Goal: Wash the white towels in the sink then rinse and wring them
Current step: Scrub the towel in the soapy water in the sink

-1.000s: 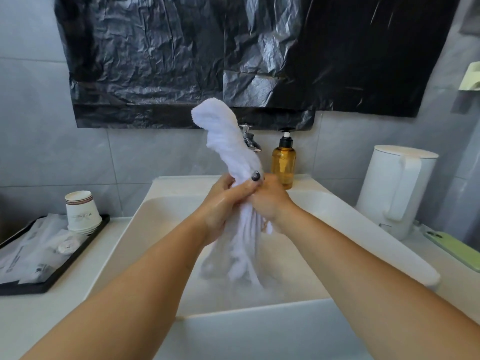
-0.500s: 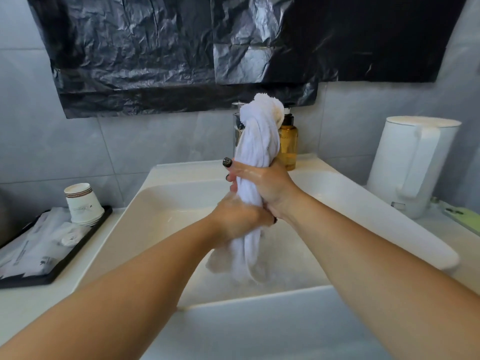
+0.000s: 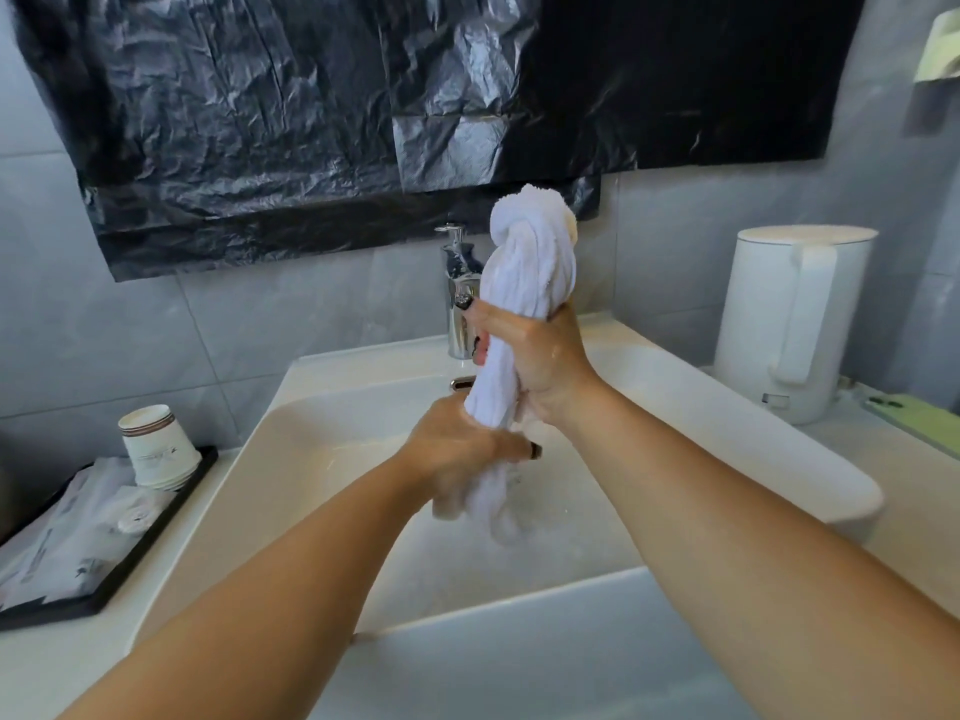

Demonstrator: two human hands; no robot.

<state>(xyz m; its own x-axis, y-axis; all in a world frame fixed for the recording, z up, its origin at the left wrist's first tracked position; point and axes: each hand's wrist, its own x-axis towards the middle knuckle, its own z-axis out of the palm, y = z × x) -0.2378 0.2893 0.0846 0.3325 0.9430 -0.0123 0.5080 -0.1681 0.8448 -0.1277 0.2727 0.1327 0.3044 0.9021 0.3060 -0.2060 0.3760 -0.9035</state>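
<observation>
Across the lower frame sits the sink [image 3: 322,423]; above it at centre the white towel [image 3: 524,283] stands twisted upright, right hand [image 3: 540,356] gripping high, left hand [image 3: 457,449] gripping low. Wringing well likely means opposed twists over the basin.

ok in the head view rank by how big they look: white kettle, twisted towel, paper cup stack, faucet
1. white kettle
2. twisted towel
3 and 4. faucet and paper cup stack: too close to rank; the towel hides part of the faucet.
</observation>
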